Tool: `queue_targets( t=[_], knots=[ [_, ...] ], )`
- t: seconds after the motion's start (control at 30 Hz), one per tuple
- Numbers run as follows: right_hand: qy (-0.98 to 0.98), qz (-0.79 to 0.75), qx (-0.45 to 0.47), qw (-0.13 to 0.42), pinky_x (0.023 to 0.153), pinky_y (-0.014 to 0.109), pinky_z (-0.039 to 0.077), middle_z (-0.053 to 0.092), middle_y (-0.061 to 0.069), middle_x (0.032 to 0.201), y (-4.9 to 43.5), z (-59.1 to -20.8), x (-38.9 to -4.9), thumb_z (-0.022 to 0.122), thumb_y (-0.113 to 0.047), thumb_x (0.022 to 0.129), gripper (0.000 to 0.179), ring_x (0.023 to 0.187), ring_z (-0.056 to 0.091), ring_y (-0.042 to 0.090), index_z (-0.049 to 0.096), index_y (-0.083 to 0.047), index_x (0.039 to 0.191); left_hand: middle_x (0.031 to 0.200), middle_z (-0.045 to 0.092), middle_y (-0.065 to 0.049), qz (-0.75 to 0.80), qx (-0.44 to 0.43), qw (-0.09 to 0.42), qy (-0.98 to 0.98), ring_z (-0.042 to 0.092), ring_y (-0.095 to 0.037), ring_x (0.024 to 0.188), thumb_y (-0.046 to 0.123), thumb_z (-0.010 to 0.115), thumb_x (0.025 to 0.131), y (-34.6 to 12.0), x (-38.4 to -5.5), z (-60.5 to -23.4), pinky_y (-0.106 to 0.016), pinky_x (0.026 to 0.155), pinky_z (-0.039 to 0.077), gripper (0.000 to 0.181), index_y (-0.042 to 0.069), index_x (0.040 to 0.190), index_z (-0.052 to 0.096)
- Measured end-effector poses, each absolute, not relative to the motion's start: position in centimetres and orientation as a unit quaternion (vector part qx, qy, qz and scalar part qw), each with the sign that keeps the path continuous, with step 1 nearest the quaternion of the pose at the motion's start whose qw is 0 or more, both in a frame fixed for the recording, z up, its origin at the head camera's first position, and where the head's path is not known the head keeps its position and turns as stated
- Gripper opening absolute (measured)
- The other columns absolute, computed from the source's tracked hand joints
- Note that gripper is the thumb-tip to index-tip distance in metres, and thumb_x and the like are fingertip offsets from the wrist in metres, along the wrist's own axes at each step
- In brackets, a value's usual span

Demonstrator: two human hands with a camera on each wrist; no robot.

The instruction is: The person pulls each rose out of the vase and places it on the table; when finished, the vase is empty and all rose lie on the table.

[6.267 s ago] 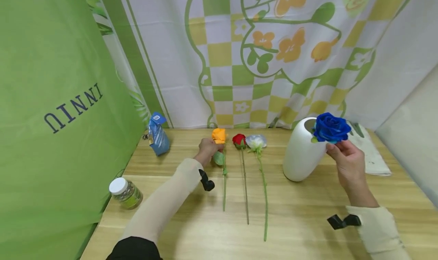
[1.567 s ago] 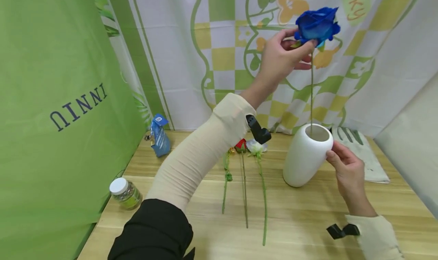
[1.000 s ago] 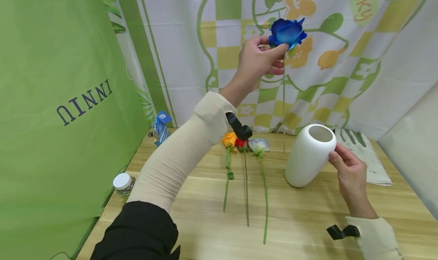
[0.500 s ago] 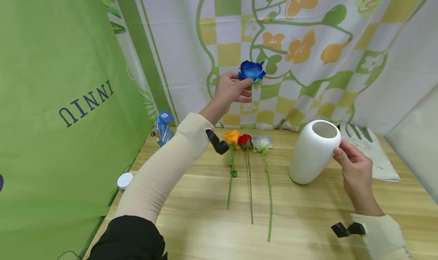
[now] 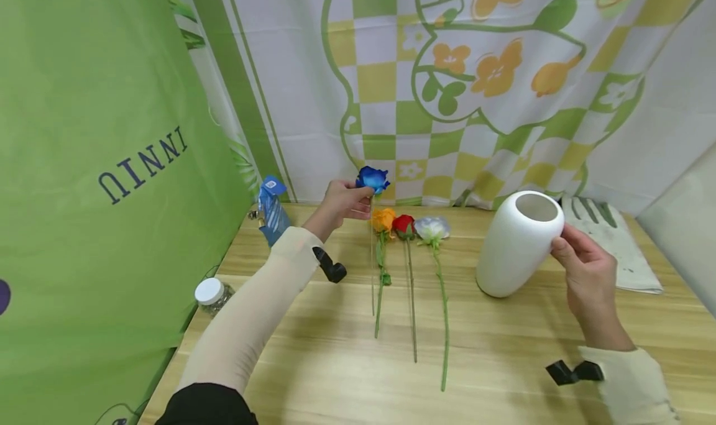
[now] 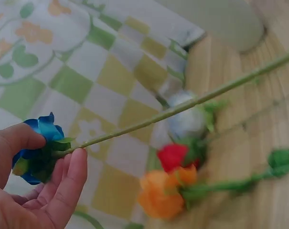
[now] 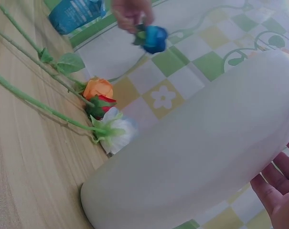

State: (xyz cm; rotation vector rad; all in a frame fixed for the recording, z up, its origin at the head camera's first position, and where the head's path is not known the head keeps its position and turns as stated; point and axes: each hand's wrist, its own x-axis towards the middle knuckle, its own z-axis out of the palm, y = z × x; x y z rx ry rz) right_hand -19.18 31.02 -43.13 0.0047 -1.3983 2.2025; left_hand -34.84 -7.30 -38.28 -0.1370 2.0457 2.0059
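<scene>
My left hand point(image 5: 345, 202) pinches a blue rose point(image 5: 372, 179) just below its bloom, thumb on one side and fingers on the other. Its long bare stem point(image 6: 173, 110) hangs down beside the orange rose point(image 5: 383, 220). To the right of that lie a red rose point(image 5: 404, 226) and a pale white flower point(image 5: 432, 229), their stems pointing toward me. A tall white vase point(image 5: 514, 251) stands on the table at the right, nothing showing in its mouth. My right hand point(image 5: 588, 269) holds the vase's right side near the rim, its fingers partly hidden behind it.
At the back left of the wooden table point(image 5: 313, 363) stands a blue packet point(image 5: 273, 217), and nearer me a jar point(image 5: 212, 294) with a white lid. A folded cloth point(image 5: 621, 251) lies behind the right hand. A patterned curtain hangs along the back.
The blue rose, earlier in my right hand and then in my left with its stem inside the vase, has come out and moved left and down. My right hand now holds the vase.
</scene>
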Motion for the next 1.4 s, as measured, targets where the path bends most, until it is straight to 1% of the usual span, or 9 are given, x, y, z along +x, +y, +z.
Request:
queue_targets(
  t=[0.1,0.27,0.3,0.4,0.53,0.63,0.8,1.13,1.4],
  knots=[
    [-0.522,0.812,0.004,0.261,0.074,0.017,0.060,0.079,0.002,0.100,31.1,-43.0,-19.3,0.064,0.010,0.090,0.026,0.082,0.073,0.008,0.073,0.002,0.113,0.073,0.068,-0.010,0.685,-0.058,0.140,0.713,0.068,-0.017,0.055,0.013,0.072,0.090,-8.2,-35.1,-40.0,-0.035,0.060,0.064,0.019,0.001,0.100,0.059],
    [-0.530,0.809,0.002,0.254,0.075,0.016,0.060,0.079,0.001,0.100,31.2,-42.8,-19.1,0.065,0.008,0.090,0.026,0.082,0.073,0.007,0.074,0.001,0.113,0.059,0.065,-0.005,0.673,-0.078,0.141,0.722,0.064,-0.014,0.048,0.012,0.072,0.089,-9.3,-35.1,-43.4,-0.042,0.068,0.065,0.026,-0.002,0.106,0.059],
    [-0.528,0.811,0.003,0.252,0.075,0.016,0.060,0.079,0.001,0.101,31.2,-42.9,-19.1,0.064,0.009,0.090,0.026,0.082,0.073,0.007,0.074,0.000,0.113,0.059,0.065,-0.005,0.670,-0.084,0.141,0.724,0.064,-0.014,0.048,0.012,0.072,0.089,-9.6,-35.1,-44.2,-0.045,0.073,0.064,0.029,-0.003,0.109,0.057],
    [-0.530,0.812,0.005,0.243,0.076,0.016,0.060,0.079,0.000,0.102,31.3,-43.0,-18.8,0.064,0.009,0.090,0.028,0.084,0.073,0.006,0.074,-0.001,0.114,0.059,0.065,-0.006,0.659,-0.108,0.138,0.732,0.064,-0.015,0.047,0.012,0.073,0.087,-10.0,-34.8,-46.2,-0.045,0.071,0.064,0.039,-0.004,0.116,0.052],
    [-0.546,0.805,0.007,0.234,0.078,0.015,0.059,0.078,-0.003,0.104,31.4,-43.2,-18.5,0.065,0.007,0.091,0.028,0.087,0.073,0.005,0.074,-0.003,0.116,0.062,0.065,-0.007,0.644,-0.132,0.138,0.741,0.064,-0.015,0.049,0.012,0.074,0.087,-10.3,-34.5,-47.9,-0.044,0.070,0.065,0.037,-0.003,0.113,0.053],
    [-0.550,0.802,0.006,0.234,0.078,0.015,0.059,0.078,-0.003,0.104,31.4,-43.1,-18.6,0.065,0.006,0.091,0.028,0.087,0.073,0.004,0.074,-0.003,0.116,0.062,0.065,-0.008,0.642,-0.133,0.133,0.743,0.064,-0.015,0.050,0.011,0.075,0.087,-10.1,-34.4,-48.3,-0.043,0.068,0.065,0.029,0.000,0.103,0.053],
    [-0.544,0.805,0.007,0.236,0.078,0.015,0.059,0.078,-0.003,0.104,31.5,-42.8,-18.8,0.066,0.006,0.091,0.028,0.088,0.073,0.005,0.074,-0.003,0.116,0.063,0.064,-0.009,0.639,-0.123,0.116,0.751,0.063,-0.016,0.049,0.010,0.076,0.085,-9.5,-34.4,-48.4,-0.039,0.058,0.063,0.031,0.003,0.098,0.049],
    [-0.556,0.801,0.020,0.222,0.080,0.015,0.059,0.078,-0.004,0.106,31.5,-43.0,-18.5,0.064,0.006,0.092,0.029,0.091,0.073,0.003,0.073,-0.005,0.117,0.065,0.068,-0.010,0.561,-0.147,0.091,0.810,0.064,-0.018,0.049,0.022,0.080,0.085,-9.7,-34.6,-49.4,-0.039,0.052,0.062,0.041,0.000,0.111,0.057],
    [-0.550,0.802,0.040,0.228,0.081,0.017,0.060,0.078,-0.001,0.107,31.7,-43.0,-18.2,0.061,0.011,0.092,0.033,0.092,0.073,0.006,0.070,-0.001,0.121,0.068,0.073,-0.006,0.523,-0.137,0.093,0.836,0.067,-0.017,0.052,0.039,0.081,0.083,-10.6,-35.0,-50.0,-0.034,0.047,0.058,0.048,0.005,0.110,0.062]
  ],
)
